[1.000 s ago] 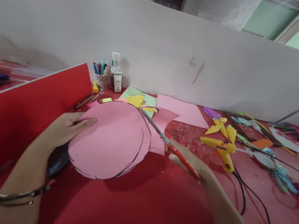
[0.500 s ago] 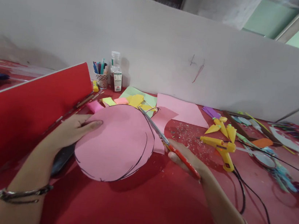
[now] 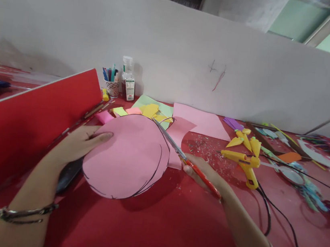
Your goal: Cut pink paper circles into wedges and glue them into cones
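A round piece of pink paper (image 3: 124,158) with black outline marks is pinched at its left edge by my left hand (image 3: 85,141), thumb on top. My right hand (image 3: 204,173) is closed around the red handles of a pair of scissors (image 3: 177,147). Their blades lie along the disc's upper right edge, pointing away to the left. Beyond the blades a curved pink offcut (image 3: 177,131) rests on the table. Part of the right hand's fingers is hidden behind the handles.
A red board (image 3: 34,122) leans up on the left, with a dark phone-like object (image 3: 69,175) beneath my left wrist. A yellow glue gun (image 3: 247,164) with its cable lies to the right. A cup of pens (image 3: 111,87) and a bottle (image 3: 127,74) stand at the wall.
Hardly anything differs. The pink disc has shifted very slightly, while both hands and the scissors hold nearly the same position.
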`<state>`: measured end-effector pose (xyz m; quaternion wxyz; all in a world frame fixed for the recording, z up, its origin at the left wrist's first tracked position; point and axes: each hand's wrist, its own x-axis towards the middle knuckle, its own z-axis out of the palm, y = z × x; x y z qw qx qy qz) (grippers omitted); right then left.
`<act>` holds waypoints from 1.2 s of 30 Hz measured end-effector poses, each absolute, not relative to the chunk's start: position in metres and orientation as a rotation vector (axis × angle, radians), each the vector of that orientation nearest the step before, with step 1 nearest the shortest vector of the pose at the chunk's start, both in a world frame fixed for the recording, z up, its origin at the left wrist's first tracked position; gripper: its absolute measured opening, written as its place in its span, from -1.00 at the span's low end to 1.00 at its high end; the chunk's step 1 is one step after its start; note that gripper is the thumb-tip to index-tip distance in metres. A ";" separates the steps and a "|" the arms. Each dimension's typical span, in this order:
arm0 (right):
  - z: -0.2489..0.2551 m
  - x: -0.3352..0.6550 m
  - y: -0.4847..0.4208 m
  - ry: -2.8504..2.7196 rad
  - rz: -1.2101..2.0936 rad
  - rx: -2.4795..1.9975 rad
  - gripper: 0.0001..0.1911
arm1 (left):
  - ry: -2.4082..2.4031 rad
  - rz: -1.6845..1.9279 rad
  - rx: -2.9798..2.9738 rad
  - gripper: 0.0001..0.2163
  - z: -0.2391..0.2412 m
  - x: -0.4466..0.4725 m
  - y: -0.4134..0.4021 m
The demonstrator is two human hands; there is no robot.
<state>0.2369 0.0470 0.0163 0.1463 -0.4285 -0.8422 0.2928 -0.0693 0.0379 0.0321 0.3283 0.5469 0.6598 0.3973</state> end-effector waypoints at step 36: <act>0.017 0.227 0.041 -2.479 0.530 -1.668 -0.79 | 1.434 1.813 0.799 -0.86 0.001 -0.056 0.055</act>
